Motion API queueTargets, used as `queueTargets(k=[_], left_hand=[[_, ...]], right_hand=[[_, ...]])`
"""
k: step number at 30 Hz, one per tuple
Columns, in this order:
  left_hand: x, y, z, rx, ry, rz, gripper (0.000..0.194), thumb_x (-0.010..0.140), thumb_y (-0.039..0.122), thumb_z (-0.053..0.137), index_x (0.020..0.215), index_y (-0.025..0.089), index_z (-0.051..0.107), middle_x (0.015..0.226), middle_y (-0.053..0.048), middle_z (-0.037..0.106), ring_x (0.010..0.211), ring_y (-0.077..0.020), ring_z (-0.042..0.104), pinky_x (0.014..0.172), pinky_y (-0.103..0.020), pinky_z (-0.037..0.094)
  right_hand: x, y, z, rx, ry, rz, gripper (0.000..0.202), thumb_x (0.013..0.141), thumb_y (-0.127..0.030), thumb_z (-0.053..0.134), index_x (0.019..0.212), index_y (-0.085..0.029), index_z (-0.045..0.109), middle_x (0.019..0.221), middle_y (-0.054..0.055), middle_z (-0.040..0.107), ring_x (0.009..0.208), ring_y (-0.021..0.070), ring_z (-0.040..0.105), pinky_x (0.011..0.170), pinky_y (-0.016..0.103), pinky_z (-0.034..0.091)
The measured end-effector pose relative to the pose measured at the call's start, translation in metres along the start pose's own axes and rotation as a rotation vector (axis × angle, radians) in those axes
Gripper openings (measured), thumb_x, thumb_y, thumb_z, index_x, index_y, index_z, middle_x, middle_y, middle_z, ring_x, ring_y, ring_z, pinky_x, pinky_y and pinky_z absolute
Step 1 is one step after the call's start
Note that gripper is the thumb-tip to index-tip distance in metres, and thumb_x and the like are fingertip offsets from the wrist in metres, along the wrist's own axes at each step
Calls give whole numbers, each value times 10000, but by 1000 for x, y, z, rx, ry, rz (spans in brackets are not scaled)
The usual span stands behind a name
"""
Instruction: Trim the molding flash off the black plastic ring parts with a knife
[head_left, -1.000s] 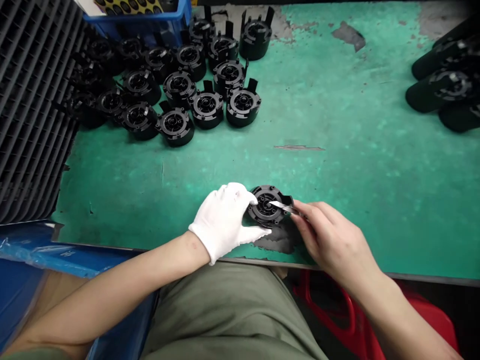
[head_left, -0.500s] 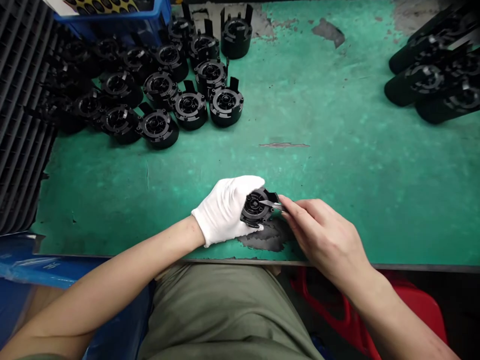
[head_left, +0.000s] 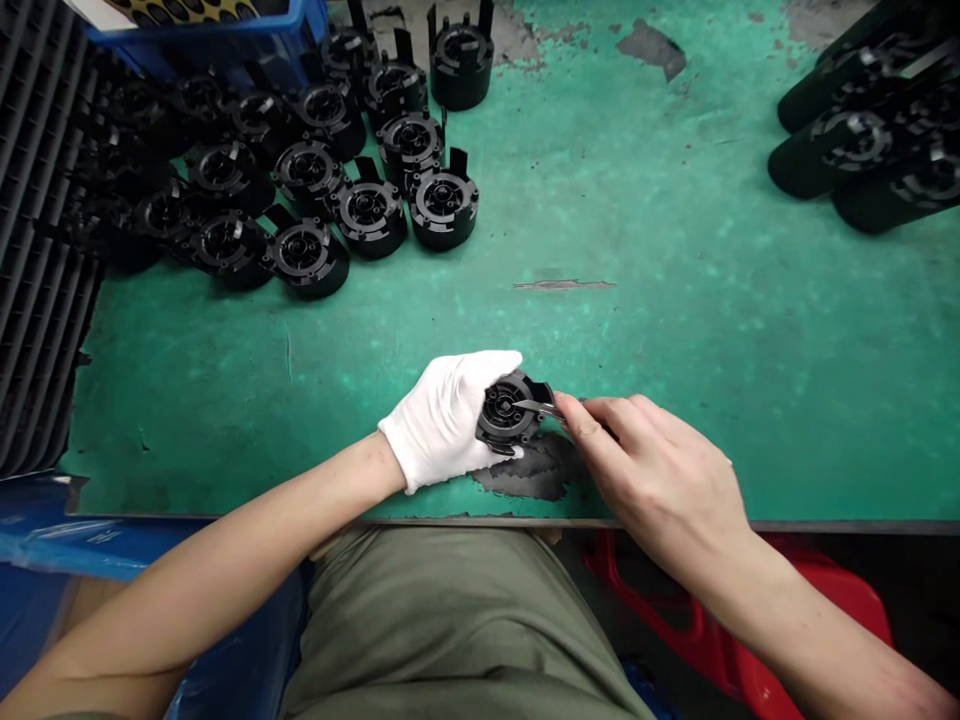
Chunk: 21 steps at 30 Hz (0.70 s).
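My left hand (head_left: 442, 420), in a white glove, is wrapped round a round black plastic housing (head_left: 508, 412) with a ribbed, ringed face turned up. An upright black tab (head_left: 541, 391) stands out at the housing's right side. Bare, my right hand (head_left: 660, 460) pinches a slim silver craft knife (head_left: 534, 406) from the right. The pointed tip of the knife lies over the centre of the housing's face; whether it touches I cannot tell. Most of the knife's handle is hidden by my fingers.
Several similar black housings (head_left: 307, 255) stand at the back left, before a blue bin (head_left: 217, 45). Longer black cylinders (head_left: 806, 165) lie at the back right. A black slatted panel (head_left: 45, 240) borders the green table (head_left: 675, 280) on the left. A red stool (head_left: 832, 600) is below the edge.
The whole view has shifted slightly. The knife tip has stayed near the centre of the housing, and its blade lies a little flatter. Both hands keep their hold.
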<state>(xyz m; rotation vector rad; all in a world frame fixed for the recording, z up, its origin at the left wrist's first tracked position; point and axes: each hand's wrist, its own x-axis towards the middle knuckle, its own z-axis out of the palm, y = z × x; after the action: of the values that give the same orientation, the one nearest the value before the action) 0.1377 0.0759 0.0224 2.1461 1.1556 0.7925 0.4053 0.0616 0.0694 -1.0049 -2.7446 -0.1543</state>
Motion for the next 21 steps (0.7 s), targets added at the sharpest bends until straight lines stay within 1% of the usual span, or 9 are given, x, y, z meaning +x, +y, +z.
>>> queueTargets(k=[4, 7, 13, 17, 21], left_hand=[[-2, -2, 1, 5, -9, -7, 933, 795, 534, 955, 1528, 160, 517, 1422, -203, 726, 1334, -404, 735, 1186, -569, 593], [-2, -3, 2, 5, -10, 5, 964, 784, 551, 965, 1537, 158, 508, 1427, -209, 723, 1337, -406, 734, 1186, -565, 593], [-2, -6, 3, 6, 19, 59, 984, 770, 543, 980, 1526, 130, 502, 1400, -215, 734, 1307, -387, 751, 1163, -526, 611], [-2, -6, 4, 3, 13, 53, 938, 806, 521, 950, 1529, 136, 494, 1409, -211, 729, 1325, -384, 743, 1166, -526, 605], [-1, -5, 4, -1, 5, 35, 895, 819, 522, 924, 1517, 151, 505, 1392, -198, 740, 1314, -385, 749, 1150, -530, 613]], right_hand=[[3, 0, -4, -30, -7, -34, 422, 1020, 13, 557, 1438, -24, 608, 1030, 147, 730, 829, 256, 563, 735, 396, 480], [3, 1, -6, -28, -12, -43, 423, 1022, 8, 544, 1441, -29, 593, 1014, 147, 727, 816, 255, 564, 735, 395, 487], [5, -1, -13, -41, -84, -24, 552, 1041, -34, 461, 1583, -131, 494, 971, 112, 717, 810, 265, 595, 734, 397, 494], [10, -3, -22, -99, -106, -41, 491, 1022, -21, 456, 1498, -85, 557, 895, 105, 680, 780, 266, 571, 712, 400, 479], [11, -4, -26, -118, -136, -45, 479, 1017, -12, 452, 1465, -112, 590, 898, 100, 688, 783, 263, 577, 716, 399, 478]])
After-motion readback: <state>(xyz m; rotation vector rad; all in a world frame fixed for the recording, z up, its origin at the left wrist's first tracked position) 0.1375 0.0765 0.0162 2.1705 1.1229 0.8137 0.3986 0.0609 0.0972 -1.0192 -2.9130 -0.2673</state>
